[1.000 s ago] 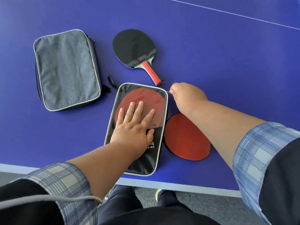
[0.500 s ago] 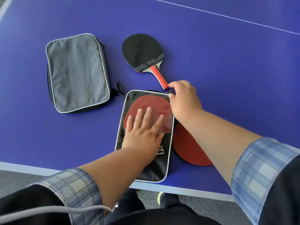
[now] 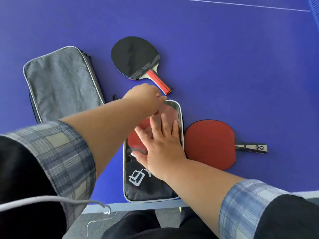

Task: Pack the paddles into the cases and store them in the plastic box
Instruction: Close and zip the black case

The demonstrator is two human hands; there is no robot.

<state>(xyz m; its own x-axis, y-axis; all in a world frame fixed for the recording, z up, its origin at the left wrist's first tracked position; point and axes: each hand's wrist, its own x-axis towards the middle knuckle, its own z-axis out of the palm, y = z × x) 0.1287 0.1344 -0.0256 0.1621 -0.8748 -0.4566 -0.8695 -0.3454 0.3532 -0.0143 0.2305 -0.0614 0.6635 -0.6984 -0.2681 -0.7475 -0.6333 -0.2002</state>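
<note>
Blue matte counter (image 3: 224,57), white line across the far side, pale edge strip nearest the person. Black case with a clear plastic window and grey piping (image 3: 151,188) lies flat at the near edge, long axis running away from the person; a red-rubber paddle (image 3: 138,140) shows through the window, inside the case. Right hand (image 3: 160,150) lies palm down on the window, fingers (image 3: 164,123) spread apart and straight, pointing away, pressing the case flat. Left hand (image 3: 146,97) reaches across to the case's far corner, fingers pinched together on what looks like the zipper pull; the pull itself is too small to make out. Second red-faced paddle (image 3: 210,144) lies flat just right of the case, blade touching its edge, pale handle pointing right. Black-faced paddle with a red-striped handle (image 3: 134,57) lies beyond the case, handle pointing toward the near right. Grey fabric zip case (image 3: 60,80), soft, rounded rectangle, lies to the left, tilted. Plaid cuffs on both forearms.
</note>
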